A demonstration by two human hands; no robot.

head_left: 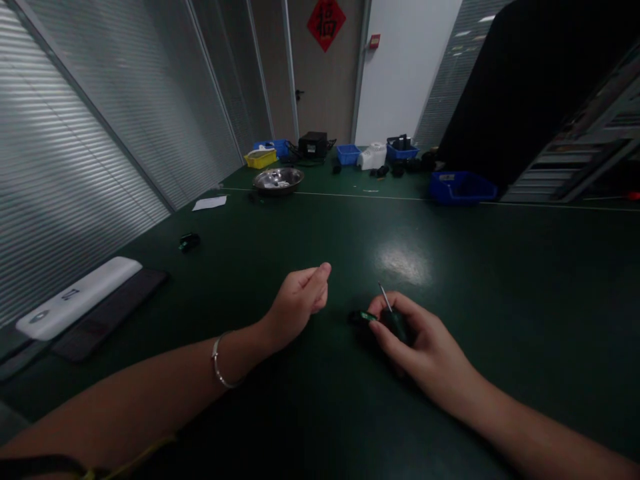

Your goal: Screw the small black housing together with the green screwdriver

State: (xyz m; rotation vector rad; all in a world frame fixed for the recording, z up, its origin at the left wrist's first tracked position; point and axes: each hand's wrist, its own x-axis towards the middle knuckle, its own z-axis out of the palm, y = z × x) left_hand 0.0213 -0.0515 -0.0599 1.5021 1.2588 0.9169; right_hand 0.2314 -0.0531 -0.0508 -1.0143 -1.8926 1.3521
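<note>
My right hand (417, 333) is closed around a screwdriver (396, 323); its dark handle lies in the palm and its thin metal shaft points up and left. Thumb and forefinger of that hand also pinch a small black part with a green circuit board (365, 317), just above the table. To the left of it, my left hand (300, 300) is curled, thumb pressed against the fingers. Whatever those fingers hold, if anything, is hidden. A silver bracelet (216, 360) circles the left wrist.
The dark green table (280, 233) carries a similar small black part (189, 241), white paper (210, 203), a long white device (80, 297) and a dark flat slab (110, 313) at left. Farther back are a metal bowl (278, 181) and a blue bin (463, 187).
</note>
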